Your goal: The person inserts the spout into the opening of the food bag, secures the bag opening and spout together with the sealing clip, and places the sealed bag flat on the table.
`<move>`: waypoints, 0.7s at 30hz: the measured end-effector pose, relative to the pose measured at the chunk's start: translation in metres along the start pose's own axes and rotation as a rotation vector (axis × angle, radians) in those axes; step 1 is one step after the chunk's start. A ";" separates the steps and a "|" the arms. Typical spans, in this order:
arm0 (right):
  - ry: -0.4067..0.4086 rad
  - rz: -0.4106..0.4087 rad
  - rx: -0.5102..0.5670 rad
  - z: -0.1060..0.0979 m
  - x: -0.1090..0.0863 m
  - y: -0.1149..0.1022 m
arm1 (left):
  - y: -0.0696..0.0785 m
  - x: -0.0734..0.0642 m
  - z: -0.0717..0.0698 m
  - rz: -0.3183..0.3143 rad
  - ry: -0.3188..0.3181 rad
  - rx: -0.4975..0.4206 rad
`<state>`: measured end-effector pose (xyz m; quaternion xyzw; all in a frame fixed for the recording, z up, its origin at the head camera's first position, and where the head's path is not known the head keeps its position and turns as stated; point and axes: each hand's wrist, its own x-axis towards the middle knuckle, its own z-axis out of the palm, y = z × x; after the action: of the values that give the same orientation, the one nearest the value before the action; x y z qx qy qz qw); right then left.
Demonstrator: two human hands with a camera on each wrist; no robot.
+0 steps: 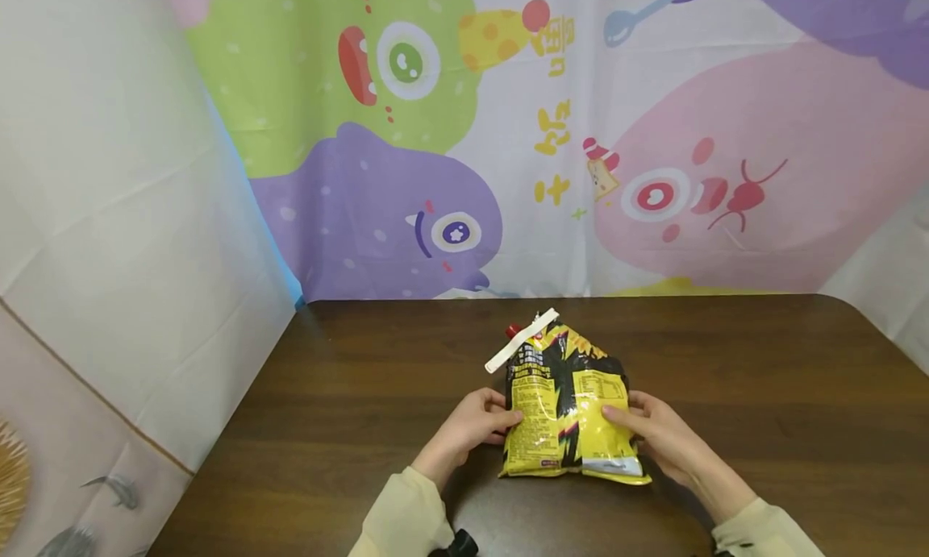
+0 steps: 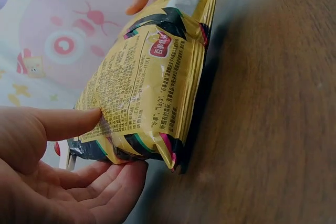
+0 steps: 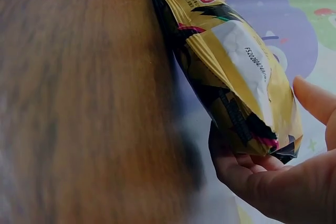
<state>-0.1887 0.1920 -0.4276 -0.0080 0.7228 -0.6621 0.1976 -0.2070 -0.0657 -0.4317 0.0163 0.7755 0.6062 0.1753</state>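
A yellow and black chip bag (image 1: 566,412) is held tilted up over the brown table, its printed back facing me. Across its folded upper left corner lies a white strip-shaped bag clip (image 1: 521,341), with a small red part (image 1: 513,330) beside it. My left hand (image 1: 470,421) grips the bag's left side, thumb on the printed face and fingers curled underneath. On the opposite side my right hand (image 1: 664,440) holds it the same way. The left wrist view shows the bottom seam (image 2: 195,87) close over the table. A silvery date patch (image 3: 244,61) shows in the right wrist view.
The dark wooden table (image 1: 348,380) stretches under and around the bag. Behind its far edge hangs a cloth (image 1: 537,243) printed with cartoon monsters. Pale fabric (image 1: 145,218) closes off the left side. A small black object (image 1: 462,543) sits by the left sleeve.
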 end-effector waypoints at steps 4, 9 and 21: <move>0.013 0.004 -0.016 0.001 0.000 -0.001 | 0.000 -0.001 0.000 0.000 0.007 0.012; 0.009 0.002 -0.045 0.002 0.001 -0.001 | 0.000 -0.003 0.000 0.003 0.006 0.036; 0.046 0.016 -0.126 0.002 -0.001 0.001 | -0.001 -0.003 0.003 0.000 0.006 0.070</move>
<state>-0.1867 0.1907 -0.4280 0.0005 0.7673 -0.6139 0.1855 -0.2027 -0.0636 -0.4330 0.0208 0.7969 0.5786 0.1725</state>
